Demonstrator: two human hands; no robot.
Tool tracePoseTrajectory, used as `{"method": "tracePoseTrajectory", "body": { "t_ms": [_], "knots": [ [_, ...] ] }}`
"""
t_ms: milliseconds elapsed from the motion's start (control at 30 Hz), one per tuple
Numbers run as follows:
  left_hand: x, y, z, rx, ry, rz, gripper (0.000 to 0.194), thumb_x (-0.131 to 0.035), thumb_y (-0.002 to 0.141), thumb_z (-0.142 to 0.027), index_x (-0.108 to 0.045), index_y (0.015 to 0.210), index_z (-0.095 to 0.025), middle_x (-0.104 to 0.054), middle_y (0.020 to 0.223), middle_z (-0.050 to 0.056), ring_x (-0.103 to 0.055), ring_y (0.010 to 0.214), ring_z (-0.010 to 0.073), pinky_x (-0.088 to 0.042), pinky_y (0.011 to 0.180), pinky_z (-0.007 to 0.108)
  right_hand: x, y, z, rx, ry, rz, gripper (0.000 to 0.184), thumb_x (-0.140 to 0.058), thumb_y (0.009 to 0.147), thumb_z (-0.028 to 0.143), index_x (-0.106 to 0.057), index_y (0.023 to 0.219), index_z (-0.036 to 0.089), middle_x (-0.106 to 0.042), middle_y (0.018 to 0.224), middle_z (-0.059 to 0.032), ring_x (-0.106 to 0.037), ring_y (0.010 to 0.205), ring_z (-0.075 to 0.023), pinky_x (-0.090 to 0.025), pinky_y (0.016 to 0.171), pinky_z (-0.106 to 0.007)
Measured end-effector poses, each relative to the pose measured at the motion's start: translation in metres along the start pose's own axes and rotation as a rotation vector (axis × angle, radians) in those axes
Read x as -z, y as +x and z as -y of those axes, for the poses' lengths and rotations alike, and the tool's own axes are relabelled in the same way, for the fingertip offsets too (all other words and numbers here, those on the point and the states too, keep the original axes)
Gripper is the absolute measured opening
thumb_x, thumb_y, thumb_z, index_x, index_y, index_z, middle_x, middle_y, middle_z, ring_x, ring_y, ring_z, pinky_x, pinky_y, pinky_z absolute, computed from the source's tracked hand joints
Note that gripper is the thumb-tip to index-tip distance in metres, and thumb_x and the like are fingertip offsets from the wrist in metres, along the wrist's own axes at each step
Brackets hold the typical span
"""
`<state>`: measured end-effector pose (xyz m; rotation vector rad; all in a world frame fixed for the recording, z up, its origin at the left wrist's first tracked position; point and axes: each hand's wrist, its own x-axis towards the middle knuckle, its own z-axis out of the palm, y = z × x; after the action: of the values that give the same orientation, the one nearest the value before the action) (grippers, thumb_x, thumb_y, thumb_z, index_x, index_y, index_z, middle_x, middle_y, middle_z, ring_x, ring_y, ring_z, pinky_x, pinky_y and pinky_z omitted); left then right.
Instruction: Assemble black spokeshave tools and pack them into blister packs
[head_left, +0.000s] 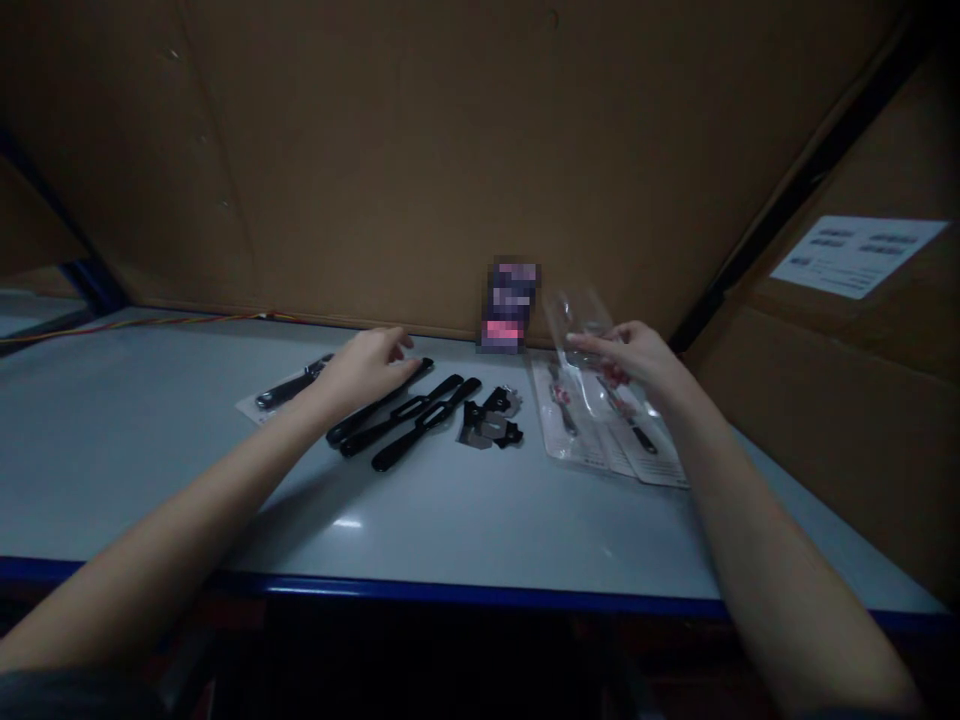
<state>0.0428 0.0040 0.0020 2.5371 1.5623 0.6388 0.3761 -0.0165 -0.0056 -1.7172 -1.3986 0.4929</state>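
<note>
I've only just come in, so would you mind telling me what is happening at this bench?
The right hand holds a clear plastic piece above the packs. The left hand is over the black handles, contact unclear. Small dark metal parts lie between.

a workbench, shown by the blue-edged table, cardboard walls and loose blades.

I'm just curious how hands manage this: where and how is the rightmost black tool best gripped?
Probably pinch the rightmost black tool from above, across the narrow width of its near end. That part looks solid; a slot opens further up. It lies flat, with bare table to its right, while the middle tool leaves less finger room on its left.
</note>
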Motion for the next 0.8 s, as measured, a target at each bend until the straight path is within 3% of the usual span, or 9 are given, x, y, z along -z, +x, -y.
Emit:
{"method": "tracePoseTrajectory", "body": {
  "t_ms": [67, 133, 200, 300, 400, 500, 567, 667, 800],
  "knots": [
    [0.002, -0.003, -0.018, 0.058, -0.310, 0.092, 0.040, -0.053, 0.082, -0.049, -0.059, 0.106, -0.017, -0.067, 0.095, 0.008, -0.062, 0.087, 0.0207, -0.048, 0.077, 0.034, -0.008, -0.014, 0.016, 0.104, 0.167, -0.074, 0.052, -0.075, 0.058, 0.057, -0.044, 0.085, 0.024, -0.050, 0.050, 0.0041, -0.045, 0.039, -0.0132, -0.033, 0.039, -0.028],
    [0.001, -0.006, -0.038, 0.108, -0.727, 0.222, 0.047, -0.056, 0.082, -0.048, -0.051, 0.116, -0.016, -0.066, 0.103, 0.011, -0.064, 0.088, 0.0191, -0.051, 0.076, 0.032, -0.023, -0.034, 0.034, 0.197, 0.230, -0.055, 0.060, -0.076, 0.058, 0.054, -0.040, 0.096, 0.025, -0.050, 0.051, 0.0070, -0.045, 0.038, -0.0130, -0.033, 0.039, -0.026],
    [-0.002, -0.009, -0.055, 0.117, -1.029, 0.297, 0.052, -0.059, 0.081, -0.047, -0.045, 0.122, -0.017, -0.063, 0.111, 0.013, -0.064, 0.092, 0.0197, -0.052, 0.077, 0.033, -0.041, -0.057, 0.049, 0.313, 0.203, 0.034, 0.056, -0.074, 0.063, 0.054, -0.041, 0.099, 0.026, -0.052, 0.055, 0.0065, -0.048, 0.042, -0.0133, -0.033, 0.041, -0.025],
    [-0.006, -0.012, -0.070, 0.067, -1.268, 0.364, 0.049, -0.061, 0.081, -0.045, -0.049, 0.121, -0.019, -0.061, 0.112, 0.011, -0.064, 0.093, 0.0192, -0.053, 0.077, 0.032, -0.065, -0.085, 0.062, 0.505, 0.044, 0.116, 0.042, -0.064, 0.074, 0.057, -0.048, 0.098, 0.026, -0.053, 0.059, 0.0033, -0.050, 0.051, -0.0149, -0.034, 0.047, -0.027],
    [-0.008, -0.013, -0.073, 0.069, -1.322, 0.411, 0.046, -0.067, 0.078, -0.036, -0.053, 0.118, -0.019, -0.063, 0.104, 0.008, -0.064, 0.089, 0.0170, -0.052, 0.073, 0.029, -0.076, -0.099, 0.064, 0.613, 0.058, 0.297, 0.037, -0.047, 0.085, 0.058, -0.054, 0.084, 0.023, -0.058, 0.068, -0.0014, -0.054, 0.061, -0.0161, -0.038, 0.055, -0.030],
    [-0.008, -0.010, -0.068, 0.170, -1.326, 0.395, 0.051, -0.072, 0.074, -0.028, -0.050, 0.119, -0.017, -0.064, 0.101, 0.008, -0.064, 0.083, 0.0166, -0.053, 0.073, 0.032, -0.076, -0.097, 0.063, 0.577, 0.226, 0.442, 0.039, -0.041, 0.089, 0.055, -0.057, 0.081, 0.021, -0.060, 0.071, -0.0020, -0.056, 0.064, -0.0147, -0.043, 0.060, -0.030],
    [-0.006, -0.007, -0.059, 0.242, -1.340, 0.370, 0.049, -0.071, 0.075, -0.026, -0.048, 0.117, -0.014, -0.063, 0.104, 0.012, -0.066, 0.082, 0.0186, -0.055, 0.072, 0.037, -0.071, -0.090, 0.062, 0.501, 0.364, 0.426, 0.032, -0.047, 0.088, 0.051, -0.059, 0.090, 0.021, -0.059, 0.070, 0.0003, -0.056, 0.061, -0.0125, -0.045, 0.059, -0.028],
    [-0.001, -0.003, -0.037, 0.299, -1.307, 0.374, 0.036, -0.063, 0.081, -0.022, -0.048, 0.113, -0.015, -0.062, 0.113, 0.017, -0.068, 0.087, 0.0232, -0.057, 0.072, 0.040, -0.062, -0.071, 0.055, 0.385, 0.452, 0.265, 0.027, -0.056, 0.083, 0.046, -0.059, 0.094, 0.022, -0.058, 0.067, 0.0025, -0.054, 0.055, -0.0102, -0.045, 0.055, -0.026],
    [0.013, -0.002, -0.009, 0.327, -1.141, 0.401, 0.025, -0.057, 0.083, -0.020, -0.052, 0.106, -0.017, -0.060, 0.124, 0.015, -0.067, 0.096, 0.0247, -0.059, 0.071, 0.041, -0.062, -0.045, 0.030, 0.304, 0.245, 0.211, 0.023, -0.061, 0.078, 0.042, -0.061, 0.085, 0.020, -0.060, 0.068, 0.0000, -0.056, 0.060, -0.0124, -0.044, 0.057, -0.026]
  ]
}}
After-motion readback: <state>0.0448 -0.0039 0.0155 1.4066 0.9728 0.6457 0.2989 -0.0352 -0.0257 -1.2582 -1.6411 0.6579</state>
